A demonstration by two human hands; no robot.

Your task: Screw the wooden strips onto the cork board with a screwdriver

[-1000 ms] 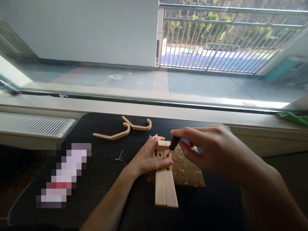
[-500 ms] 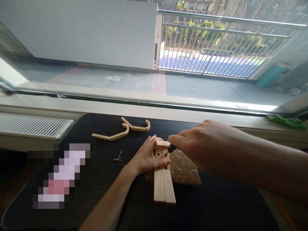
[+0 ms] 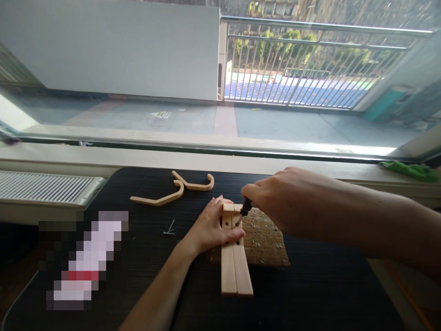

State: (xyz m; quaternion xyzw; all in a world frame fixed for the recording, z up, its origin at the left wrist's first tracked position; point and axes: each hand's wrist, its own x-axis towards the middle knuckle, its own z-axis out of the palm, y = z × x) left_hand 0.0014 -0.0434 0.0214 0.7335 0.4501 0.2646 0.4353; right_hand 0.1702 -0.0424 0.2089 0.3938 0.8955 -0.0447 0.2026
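Note:
Two pale wooden pieces (image 3: 236, 271) with dark holes lie side by side on a brown, pitted board (image 3: 265, 239). My left hand (image 3: 213, 224) clamps them from the left, thumb across their front faces and fingers behind the upper end. In my right hand (image 3: 272, 195) is a screwdriver (image 3: 245, 208) with a dark handle. Its metal shaft slants down to a hole in the right-hand wooden piece. Whether a screw sits under the tip is too small to tell.
Two curved wooden hooks (image 3: 161, 198) lie at the back of the black table (image 3: 148, 257). Several thin screws or nails (image 3: 169, 228) are scattered left of my left hand. A radiator (image 3: 51, 186) stands at left; a green cloth (image 3: 409, 170) lies on the sill. Part of the left side is pixelated.
My right hand has lifted slightly and the screwdriver stands a bit steeper, with more of its handle and shaft showing. The left hand keeps its hold on the wooden pieces.

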